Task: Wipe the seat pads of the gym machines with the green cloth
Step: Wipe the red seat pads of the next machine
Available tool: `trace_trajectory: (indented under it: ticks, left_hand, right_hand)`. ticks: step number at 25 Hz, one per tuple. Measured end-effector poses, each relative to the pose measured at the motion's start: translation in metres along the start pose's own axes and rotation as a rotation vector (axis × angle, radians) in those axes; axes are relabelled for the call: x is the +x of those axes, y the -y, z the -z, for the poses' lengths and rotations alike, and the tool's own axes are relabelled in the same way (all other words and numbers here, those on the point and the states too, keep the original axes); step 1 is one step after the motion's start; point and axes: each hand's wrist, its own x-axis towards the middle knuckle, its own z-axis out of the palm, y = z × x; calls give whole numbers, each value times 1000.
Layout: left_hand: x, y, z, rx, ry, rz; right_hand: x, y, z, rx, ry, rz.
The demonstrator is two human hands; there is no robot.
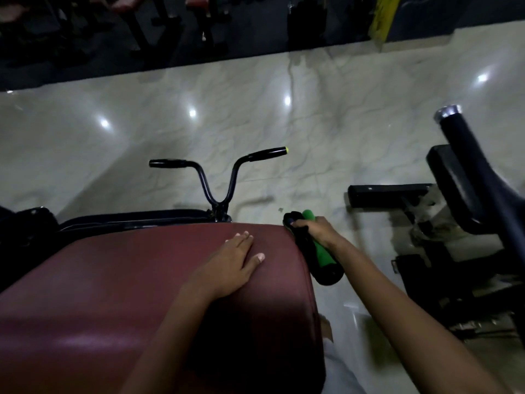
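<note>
Nearest the camera, the maroon seat pad (136, 294) carries the left hand (230, 265), lying flat with fingers straight. Just beyond the pad's right edge, the right hand (314, 231) grips the green cloth (321, 251), rolled with dark fabric. Ahead stand black handlebars (218, 177); right, another black machine (466, 200) on the marble floor (284, 123).

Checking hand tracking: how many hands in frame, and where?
2. The left hand rests flat on the maroon seat pad. The right hand grips the green cloth at the pad's right edge.
</note>
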Motion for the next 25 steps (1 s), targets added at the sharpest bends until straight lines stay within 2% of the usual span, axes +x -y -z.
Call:
trace_trajectory:
  ticks: [7,10,13,19,22,25]
  left_hand:
    - [-10,-12,-4,-1,-14,-79]
    - [-10,-16,-5,21,-12,-66]
    - [-15,-21,-6,50,-23,-65]
    - [-17,-24,-5,90,-50,-57]
    - [-18,-26,-3,107,-52,-62]
    - [-20,-28,-4,93,-49,-52]
  right_hand:
    - [-55,-21,-1,129,-128,17]
    - [-65,-28,-2,94,-185,7]
    - [-67,-18,-2,112,-176,-25]
    - [-104,-32,-4,38,-168,48]
    - [-95,-20,-1,-42,-177,20]
    - [-90,-9,-2,-1,-168,6]
